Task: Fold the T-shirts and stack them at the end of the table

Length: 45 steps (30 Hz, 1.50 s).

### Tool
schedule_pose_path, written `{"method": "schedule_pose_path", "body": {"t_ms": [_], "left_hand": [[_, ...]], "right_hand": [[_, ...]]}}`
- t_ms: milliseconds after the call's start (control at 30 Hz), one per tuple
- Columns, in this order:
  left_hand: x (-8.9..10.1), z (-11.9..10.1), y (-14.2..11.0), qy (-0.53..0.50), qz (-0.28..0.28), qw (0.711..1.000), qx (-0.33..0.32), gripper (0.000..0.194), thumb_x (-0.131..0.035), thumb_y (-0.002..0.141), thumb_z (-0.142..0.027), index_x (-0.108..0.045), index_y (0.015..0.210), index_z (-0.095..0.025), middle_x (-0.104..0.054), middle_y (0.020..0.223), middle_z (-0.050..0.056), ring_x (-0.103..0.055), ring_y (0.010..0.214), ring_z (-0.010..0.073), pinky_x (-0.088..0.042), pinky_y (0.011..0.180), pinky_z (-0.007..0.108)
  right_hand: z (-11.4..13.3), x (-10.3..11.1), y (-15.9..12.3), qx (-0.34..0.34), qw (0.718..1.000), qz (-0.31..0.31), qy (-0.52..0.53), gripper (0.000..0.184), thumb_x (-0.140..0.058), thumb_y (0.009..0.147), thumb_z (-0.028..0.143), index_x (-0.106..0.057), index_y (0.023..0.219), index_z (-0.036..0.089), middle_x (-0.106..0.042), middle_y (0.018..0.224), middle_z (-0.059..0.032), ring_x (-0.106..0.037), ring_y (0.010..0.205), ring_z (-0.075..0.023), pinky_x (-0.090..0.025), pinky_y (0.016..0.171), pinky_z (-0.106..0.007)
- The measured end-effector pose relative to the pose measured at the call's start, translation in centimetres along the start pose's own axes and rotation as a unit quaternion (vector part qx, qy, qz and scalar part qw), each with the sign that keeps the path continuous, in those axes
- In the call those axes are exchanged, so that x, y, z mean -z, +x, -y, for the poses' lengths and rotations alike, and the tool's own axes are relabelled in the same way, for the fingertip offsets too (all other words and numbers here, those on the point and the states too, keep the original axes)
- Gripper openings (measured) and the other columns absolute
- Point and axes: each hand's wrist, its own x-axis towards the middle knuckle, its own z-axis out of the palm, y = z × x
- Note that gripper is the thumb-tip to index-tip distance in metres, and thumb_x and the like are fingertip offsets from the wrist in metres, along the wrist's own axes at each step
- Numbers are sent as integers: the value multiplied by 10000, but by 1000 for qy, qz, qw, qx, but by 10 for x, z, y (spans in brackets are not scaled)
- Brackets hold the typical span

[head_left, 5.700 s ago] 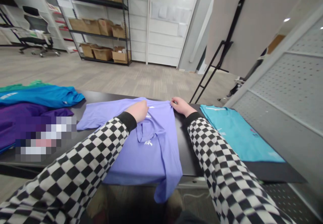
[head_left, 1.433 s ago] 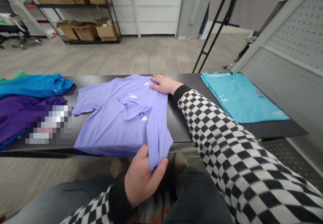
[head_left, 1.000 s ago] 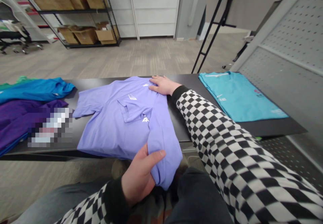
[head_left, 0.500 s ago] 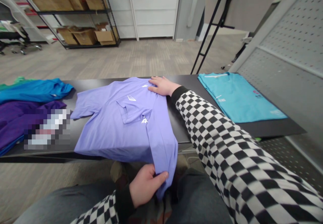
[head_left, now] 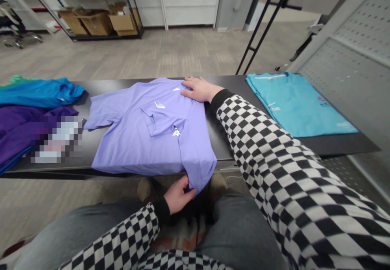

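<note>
Left hand (head_left: 178,195), thumb and fingers pinching the folded lower edge of a lavender short-sleeved shirt (head_left: 146,138), raised closer to the table edge than moments earlier, with a shorter overhang. Right hand (head_left: 198,90) spread flat, pressing the shirt's far edge. Shirt lying at 12 o'clock on a black table (head_left: 218,136), a folded teal shirt (head_left: 297,103) at 1 o'clock.

A black counter (head_left: 335,146), lavender polo shirt (head_left: 137,140) spread at the middle, turquoise shirt (head_left: 295,103) lying flat at the right, blue shirt (head_left: 39,93) and purple shirt (head_left: 21,130) at the left, green shirt (head_left: 15,81) edging out behind the blue
</note>
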Motion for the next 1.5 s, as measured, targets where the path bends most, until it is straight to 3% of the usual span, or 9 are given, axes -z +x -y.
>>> {"method": "schedule_pose_path", "body": {"t_ms": [167, 367, 500, 633, 833, 1133, 1233, 1367, 1500], "left_hand": [[8, 15, 10, 112, -24, 992, -44, 318, -601, 1105, -427, -831, 1060, -211, -835, 1208, 131, -737, 1185, 300, -522, 1110, 401], [28, 66, 15, 271, -60, 955, 109, 340, -521, 1135, -383, -743, 956, -197, -769, 923, 91, -701, 910, 251, -485, 885, 350], [37, 83, 10, 340, 4, 929, 147, 325, -467, 1141, -272, -776, 1078, -191, -809, 1068, 121, -736, 1023, 256, -478, 936, 358], [33, 79, -3, 360, 85, 913, 172, 222, -606, 1054, -290, -804, 976, -226, -824, 1002, 81, -759, 970, 259, -501, 876, 350], [30, 29, -33, 397, 157, 895, 133, 297, -652, 1007, -373, -838, 1205, -254, -850, 1206, 130, -798, 1127, 342, -573, 955, 426], [101, -72, -91, 183, -5, 983, 12, 357, -621, 1059, -442, -831, 1263, -237, -859, 1111, 65, -782, 1012, 251, -579, 923, 347], [125, -94, -102, 131, -56, 989, -27, 384, -590, 1084, -486, -823, 1231, -219, -846, 1045, 73, -769, 945, 241, -588, 850, 338], [140, -118, -112, 106, -102, 986, -77, 360, -623, 1071, -482, -822, 1241, -236, -856, 1050, 76, -779, 931, 239, -613, 842, 337], [156, -135, -121, 127, -146, 976, -104, 361, -649, 1058, -499, -832, 1242, -248, -858, 1029, 73, -786, 889, 234, -623, 804, 330]], "right_hand": [[-2, -1, 0, 5, 1000, -2, 6, 714, -552, 1152, 618, -528, 1743, 217, -390, 1863, -146, -325, 1729, -446, -128, 1418, -724], [-3, -2, 1, 11, 1000, -7, 0, 700, -553, 1153, 618, -549, 1722, 210, -404, 1855, -153, -336, 1729, -427, -159, 1418, -707], [-1, -2, 2, 9, 1000, -10, -3, 674, -565, 1152, 598, -567, 1708, 216, -411, 1851, -153, -343, 1727, -428, -173, 1412, -720], [2, -2, 0, 5, 1000, -13, -5, 646, -563, 1156, 572, -596, 1683, 200, -436, 1834, -173, -340, 1729, -428, -198, 1403, -727], [2, 2, -11, 5, 997, -78, 15, 630, -484, 1180, 545, -585, 1691, 190, -490, 1800, -178, -317, 1748, -380, -199, 1411, -699], [15, 25, -87, -135, 953, -270, 33, 633, -400, 1101, 313, -606, 1683, 176, -626, 1684, -178, -473, 1677, -328, -245, 1432, -653], [31, 13, -110, -119, 967, -225, 26, 612, -469, 1068, 267, -630, 1653, 183, -652, 1663, -168, -528, 1639, -328, -206, 1428, -678], [54, -1, -113, -43, 994, -104, -14, 577, -533, 1131, 382, -602, 1676, 206, -504, 1794, -159, -411, 1709, -328, -129, 1428, -675], [62, -2, -105, -68, 997, -11, -22, 673, -559, 1153, 509, -488, 1770, 249, -372, 1865, -165, -318, 1751, -348, -130, 1420, -686]]}}
